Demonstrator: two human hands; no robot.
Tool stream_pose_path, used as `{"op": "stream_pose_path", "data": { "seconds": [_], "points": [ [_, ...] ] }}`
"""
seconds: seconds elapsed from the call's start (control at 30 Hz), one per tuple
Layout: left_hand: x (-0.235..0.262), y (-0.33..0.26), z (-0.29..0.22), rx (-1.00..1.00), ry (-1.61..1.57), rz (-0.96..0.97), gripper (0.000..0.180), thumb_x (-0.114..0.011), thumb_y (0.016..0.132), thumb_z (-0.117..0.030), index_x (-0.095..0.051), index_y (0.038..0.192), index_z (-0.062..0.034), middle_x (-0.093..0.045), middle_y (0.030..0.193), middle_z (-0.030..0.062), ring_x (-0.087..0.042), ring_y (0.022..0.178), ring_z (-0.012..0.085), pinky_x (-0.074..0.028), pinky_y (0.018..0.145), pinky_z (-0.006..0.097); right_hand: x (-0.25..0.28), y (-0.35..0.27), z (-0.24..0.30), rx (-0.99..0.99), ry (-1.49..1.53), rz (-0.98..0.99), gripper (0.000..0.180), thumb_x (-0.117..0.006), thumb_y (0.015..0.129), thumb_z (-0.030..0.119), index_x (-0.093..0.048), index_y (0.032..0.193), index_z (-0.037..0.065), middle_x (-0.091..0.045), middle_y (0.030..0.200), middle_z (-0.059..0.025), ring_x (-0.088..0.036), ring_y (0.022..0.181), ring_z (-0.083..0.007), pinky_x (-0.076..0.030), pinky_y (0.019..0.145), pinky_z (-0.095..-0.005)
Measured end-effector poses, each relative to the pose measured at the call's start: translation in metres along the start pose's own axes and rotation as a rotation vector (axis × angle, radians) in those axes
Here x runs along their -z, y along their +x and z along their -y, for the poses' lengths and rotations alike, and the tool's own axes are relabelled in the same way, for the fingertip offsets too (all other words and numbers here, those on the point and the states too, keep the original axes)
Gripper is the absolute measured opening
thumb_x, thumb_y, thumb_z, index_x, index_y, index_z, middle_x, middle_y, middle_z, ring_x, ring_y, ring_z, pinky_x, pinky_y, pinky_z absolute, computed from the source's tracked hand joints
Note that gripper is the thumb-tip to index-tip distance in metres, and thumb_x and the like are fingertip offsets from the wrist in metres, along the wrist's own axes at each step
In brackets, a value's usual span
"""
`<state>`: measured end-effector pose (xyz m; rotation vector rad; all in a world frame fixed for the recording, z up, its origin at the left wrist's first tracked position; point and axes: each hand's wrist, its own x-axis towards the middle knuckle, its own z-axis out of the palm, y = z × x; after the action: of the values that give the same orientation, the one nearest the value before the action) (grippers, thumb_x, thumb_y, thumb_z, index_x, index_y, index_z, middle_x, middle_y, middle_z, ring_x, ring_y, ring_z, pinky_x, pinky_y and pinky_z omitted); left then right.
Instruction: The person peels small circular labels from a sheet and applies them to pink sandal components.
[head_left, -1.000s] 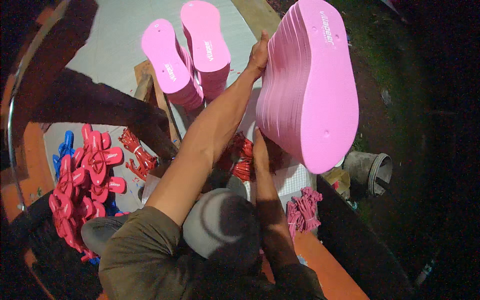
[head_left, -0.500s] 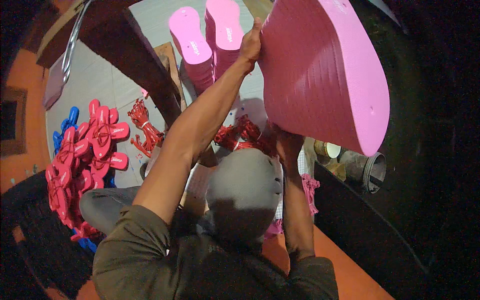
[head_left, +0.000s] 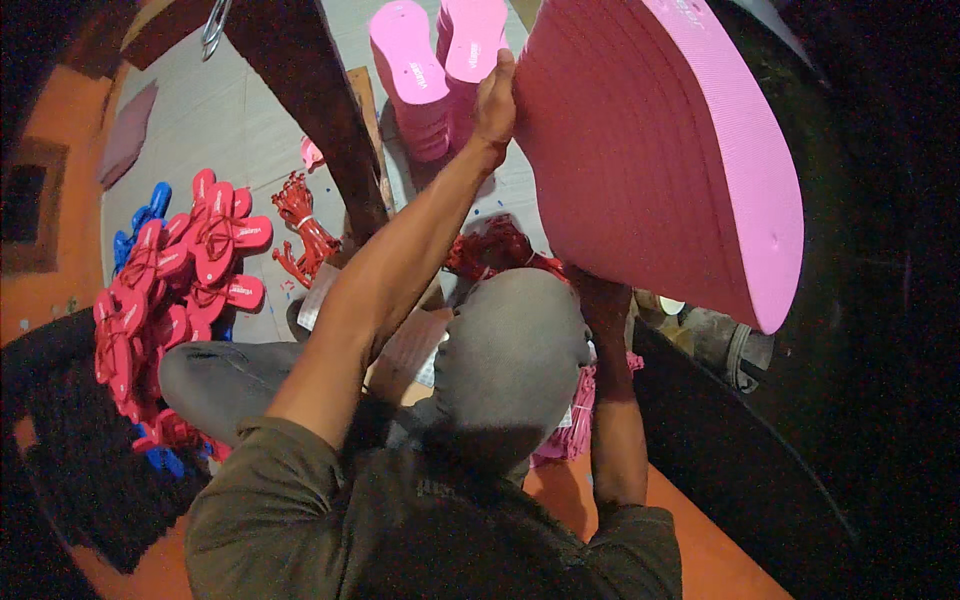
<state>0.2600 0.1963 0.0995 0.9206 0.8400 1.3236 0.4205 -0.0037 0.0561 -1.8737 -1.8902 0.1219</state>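
Note:
A tall stack of pink flip-flop soles (head_left: 640, 160) hangs in the air at the upper right, tilted, with its pale pink top sole facing right. My left hand (head_left: 494, 110) presses against the stack's far left end, thumb up, its other fingers hidden behind the soles. Beneath the near end, my right hand (head_left: 597, 292) supports the stack in deep shadow, so its fingers hardly show. Past my left hand, two more stacks of pink soles (head_left: 408, 55) stand upright on the floor.
Finished red flip-flops (head_left: 210, 235) lie heaped at the left, with blue ones (head_left: 150, 215) among them. Bundles of red straps (head_left: 305, 225) and pink straps (head_left: 572, 425) lie around my bent knees. A dark wooden post (head_left: 310, 100) rises at the upper left. Containers (head_left: 725, 340) stand at the right.
The held stack has shifted slightly right and down and looks larger, with both hands still on it. The surroundings have also shifted in the view.

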Motion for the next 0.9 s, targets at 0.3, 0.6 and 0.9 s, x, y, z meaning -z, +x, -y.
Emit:
{"op": "stream_pose_path", "data": {
  "seconds": [0.3,0.6,0.9],
  "points": [
    [0.062,-0.061,0.017,-0.038,-0.203,-0.26,0.06,-0.036,0.087,-0.054,-0.05,0.114,-0.002,-0.05,0.114,0.0099,-0.046,0.104,0.0183,-0.034,0.09,0.033,-0.028,-0.036,-0.046,-0.17,0.384,0.172,0.046,-0.058,0.078,0.035,-0.05,0.114,0.006,-0.056,0.108,-0.0098,-0.051,0.102,-0.0266,-0.037,0.089,-0.0398],
    [0.133,-0.132,0.029,-0.252,0.033,-0.314,0.049,-0.036,0.09,-0.045,-0.051,0.108,-0.0019,-0.054,0.098,0.0048,-0.049,0.09,0.0141,-0.04,0.08,0.03,-0.085,-0.009,-0.053,0.094,0.232,0.531,0.044,-0.054,0.08,0.035,-0.051,0.112,0.006,-0.057,0.103,-0.0112,-0.053,0.097,-0.0271,-0.039,0.086,-0.0401],
    [0.236,-0.191,0.103,-0.339,0.707,-0.788,0.039,-0.037,0.09,-0.034,-0.046,0.11,-0.0015,-0.051,0.1,0.0073,-0.048,0.093,0.0181,-0.04,0.082,0.032,-0.165,0.022,-0.036,0.44,0.123,0.776,0.042,-0.051,0.081,0.035,-0.052,0.111,0.006,-0.059,0.098,-0.0126,-0.055,0.093,-0.0275,-0.04,0.082,-0.0404]
  ]
}}
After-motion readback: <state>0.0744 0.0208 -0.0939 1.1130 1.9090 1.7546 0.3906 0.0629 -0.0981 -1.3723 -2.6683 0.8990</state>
